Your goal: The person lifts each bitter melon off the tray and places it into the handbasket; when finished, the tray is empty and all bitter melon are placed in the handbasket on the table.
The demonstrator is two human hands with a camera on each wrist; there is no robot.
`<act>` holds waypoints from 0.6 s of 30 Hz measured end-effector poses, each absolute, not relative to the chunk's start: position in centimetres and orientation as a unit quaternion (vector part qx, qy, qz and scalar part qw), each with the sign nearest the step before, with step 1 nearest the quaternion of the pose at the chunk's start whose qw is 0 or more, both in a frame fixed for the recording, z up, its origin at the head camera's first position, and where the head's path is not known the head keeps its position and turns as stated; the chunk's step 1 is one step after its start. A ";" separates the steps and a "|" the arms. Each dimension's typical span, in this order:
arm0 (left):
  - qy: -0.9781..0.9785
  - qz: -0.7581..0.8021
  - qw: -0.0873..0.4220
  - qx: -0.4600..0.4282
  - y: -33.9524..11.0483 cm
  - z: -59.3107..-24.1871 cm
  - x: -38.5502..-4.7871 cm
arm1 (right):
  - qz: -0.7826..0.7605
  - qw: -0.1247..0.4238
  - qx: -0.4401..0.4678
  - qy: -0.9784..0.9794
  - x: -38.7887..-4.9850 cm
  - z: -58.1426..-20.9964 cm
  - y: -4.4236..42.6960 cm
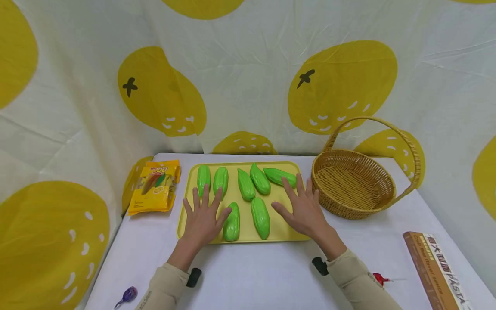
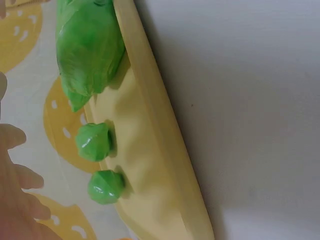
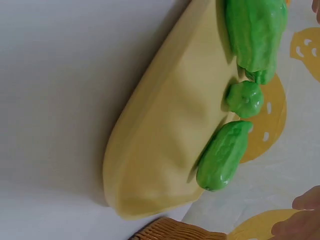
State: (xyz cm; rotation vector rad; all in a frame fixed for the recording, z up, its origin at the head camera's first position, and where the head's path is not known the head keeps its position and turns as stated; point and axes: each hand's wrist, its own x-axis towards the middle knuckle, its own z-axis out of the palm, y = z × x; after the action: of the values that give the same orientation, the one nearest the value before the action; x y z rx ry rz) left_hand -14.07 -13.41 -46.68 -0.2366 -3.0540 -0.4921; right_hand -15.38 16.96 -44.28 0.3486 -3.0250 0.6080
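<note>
Several green gourd-like vegetables, one of them a front piece, lie on a yellow rectangular tray. Above the tray's left part my left hand is spread with straight fingers, beside another front vegetable. Over the right part my right hand is spread too, its fingertips near the rear right vegetable. Neither hand holds anything. In the left wrist view the left hand's fingers show at the edge, away from the vegetables; the right wrist view has the right hand's fingers at its lower right.
A wicker basket with a tall handle stands right of the tray. To the left lies a yellow candy bag. A purple lollipop is at the front left; a red lollipop and a pasta box are at the front right.
</note>
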 end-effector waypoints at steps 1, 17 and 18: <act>-0.985 -0.157 0.018 -0.075 -13.4 -46.7 -14.1 | 0.196 0.016 0.111 -0.974 -15.4 -44.3 17.0; -0.968 -0.234 0.079 -0.033 -15.1 -46.8 -14.6 | 0.243 0.003 0.117 -0.963 -14.8 -44.5 16.3; -0.963 -0.252 0.092 -0.027 -15.3 -46.9 -14.7 | 0.252 0.003 0.119 -0.960 -14.6 -44.5 16.1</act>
State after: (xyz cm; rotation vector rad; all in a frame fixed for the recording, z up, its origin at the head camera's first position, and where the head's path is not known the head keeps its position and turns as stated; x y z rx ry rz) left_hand -14.73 -15.30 -46.93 -0.0810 -2.8607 -0.7488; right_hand -14.65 16.11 -44.53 0.3730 -3.0112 0.7900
